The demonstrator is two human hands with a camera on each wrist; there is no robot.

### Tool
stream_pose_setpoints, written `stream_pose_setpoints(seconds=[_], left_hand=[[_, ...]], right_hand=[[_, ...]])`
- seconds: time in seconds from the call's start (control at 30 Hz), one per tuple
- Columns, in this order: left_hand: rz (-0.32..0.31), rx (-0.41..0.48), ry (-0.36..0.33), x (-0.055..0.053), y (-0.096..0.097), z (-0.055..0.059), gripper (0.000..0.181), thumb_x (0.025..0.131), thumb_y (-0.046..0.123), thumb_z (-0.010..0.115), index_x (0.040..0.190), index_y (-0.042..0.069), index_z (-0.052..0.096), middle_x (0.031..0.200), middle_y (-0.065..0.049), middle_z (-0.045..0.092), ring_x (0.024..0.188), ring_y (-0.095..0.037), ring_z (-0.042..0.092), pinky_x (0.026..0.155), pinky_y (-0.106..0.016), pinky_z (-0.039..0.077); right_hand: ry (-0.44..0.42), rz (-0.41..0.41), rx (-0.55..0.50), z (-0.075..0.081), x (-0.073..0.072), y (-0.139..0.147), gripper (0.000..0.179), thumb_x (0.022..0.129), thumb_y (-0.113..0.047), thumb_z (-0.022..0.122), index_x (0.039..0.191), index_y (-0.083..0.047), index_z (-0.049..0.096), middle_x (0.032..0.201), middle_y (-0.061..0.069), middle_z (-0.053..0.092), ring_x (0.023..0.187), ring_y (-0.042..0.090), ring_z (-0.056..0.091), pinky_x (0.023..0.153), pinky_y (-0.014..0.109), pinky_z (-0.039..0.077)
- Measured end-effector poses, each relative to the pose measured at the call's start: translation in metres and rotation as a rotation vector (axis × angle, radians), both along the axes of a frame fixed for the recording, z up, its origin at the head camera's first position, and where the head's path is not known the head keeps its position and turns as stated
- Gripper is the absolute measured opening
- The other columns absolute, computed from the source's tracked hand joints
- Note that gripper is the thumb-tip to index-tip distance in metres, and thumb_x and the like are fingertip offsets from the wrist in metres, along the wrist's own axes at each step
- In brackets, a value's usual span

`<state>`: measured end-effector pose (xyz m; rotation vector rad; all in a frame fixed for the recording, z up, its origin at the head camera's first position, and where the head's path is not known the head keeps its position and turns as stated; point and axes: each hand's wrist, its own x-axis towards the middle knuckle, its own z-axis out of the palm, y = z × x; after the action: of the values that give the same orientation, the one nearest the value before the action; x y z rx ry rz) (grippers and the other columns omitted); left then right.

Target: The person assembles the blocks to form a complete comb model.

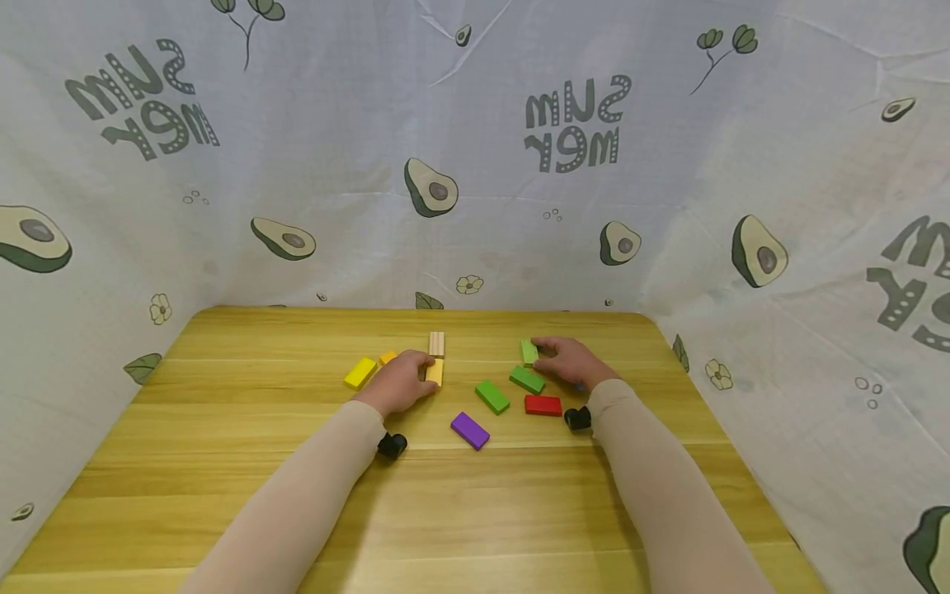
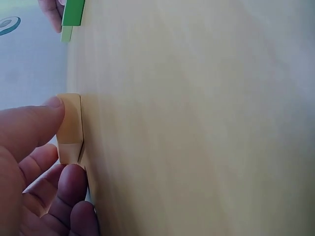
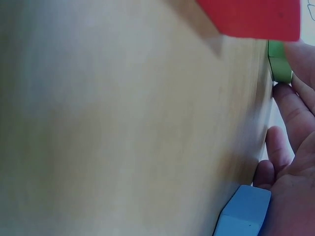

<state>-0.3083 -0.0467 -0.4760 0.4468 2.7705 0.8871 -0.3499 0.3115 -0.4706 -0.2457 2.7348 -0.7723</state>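
My left hand [image 1: 401, 383] pinches a light orange block [image 1: 435, 373] that lies just in front of a pale wooden block [image 1: 437, 343]. In the left wrist view, the thumb presses one side of this block while fingers bend under its near end. Farther right, my right hand [image 1: 570, 360] holds a light green block [image 1: 529, 352] between thumb and fingers. Close to that block is a green block [image 1: 527, 379]. Beside the right palm sits a blue block [image 3: 243, 211], mostly covered by the hand in the head view.
A yellow block [image 1: 360, 374] and a partly covered orange block [image 1: 388, 357] lie left of the left hand. Between the arms are another green block [image 1: 492, 397], a purple block [image 1: 470, 431] and a red block [image 1: 543, 405]. Printed cloth [image 1: 505, 247] hangs behind the wooden table [image 1: 475, 520].
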Motion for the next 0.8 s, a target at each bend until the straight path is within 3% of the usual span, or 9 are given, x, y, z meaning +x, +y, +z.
stream_pose_setpoints(seconds=[0.8], left_hand=[[0.049, 0.002, -0.015, -0.0046, 0.0051, -0.0027, 0.062, 0.098, 0.036, 0.076, 0.149, 0.007, 0.056, 0.156, -0.014, 0.054, 0.147, -0.033, 0.050, 0.123, -0.049, 0.040]], right_hand=[[-0.008, -0.008, -0.020, -0.0019, -0.0013, 0.0007, 0.063, 0.105, -0.030, 0.064, 0.162, -0.012, 0.043, 0.167, 0.024, 0.037, 0.157, 0.048, 0.029, 0.127, 0.065, 0.023]])
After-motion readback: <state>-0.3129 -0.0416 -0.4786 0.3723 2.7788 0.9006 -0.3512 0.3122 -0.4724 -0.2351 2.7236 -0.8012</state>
